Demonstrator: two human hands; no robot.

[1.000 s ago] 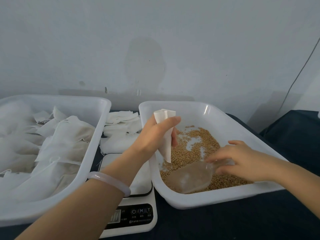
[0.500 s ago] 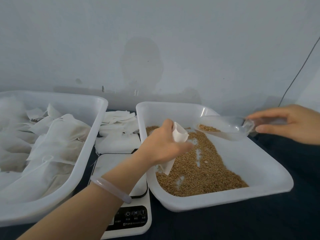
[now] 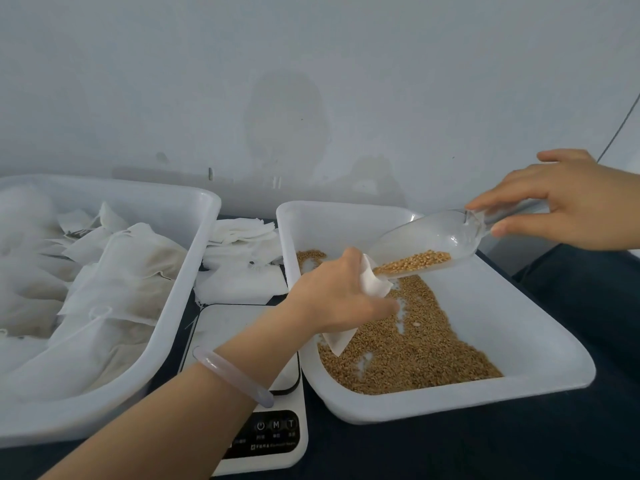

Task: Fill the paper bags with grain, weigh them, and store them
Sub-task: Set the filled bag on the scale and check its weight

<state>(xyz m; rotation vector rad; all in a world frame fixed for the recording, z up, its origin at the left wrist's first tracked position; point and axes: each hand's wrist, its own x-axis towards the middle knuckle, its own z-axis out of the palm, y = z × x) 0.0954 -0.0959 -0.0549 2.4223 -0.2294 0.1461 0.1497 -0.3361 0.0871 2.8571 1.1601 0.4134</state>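
scale (image 3: 242,341) sits between the bag tray (image 3: 194,271) on its left and grain tray (image 3: 519,341) on its right

Clear glossy plastic scoop (image 3: 437,237)

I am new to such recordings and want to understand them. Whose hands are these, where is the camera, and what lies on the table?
No machine here: one person wears a camera on the head, looking down at both hands. The left hand grips a small paper bag above the right tub, which holds loose grain. The right hand holds a clear scoop with some grain, tipped toward the bag's mouth. Between the tubs sits a scale, with flat empty bags behind it. The left tub holds more white bags.
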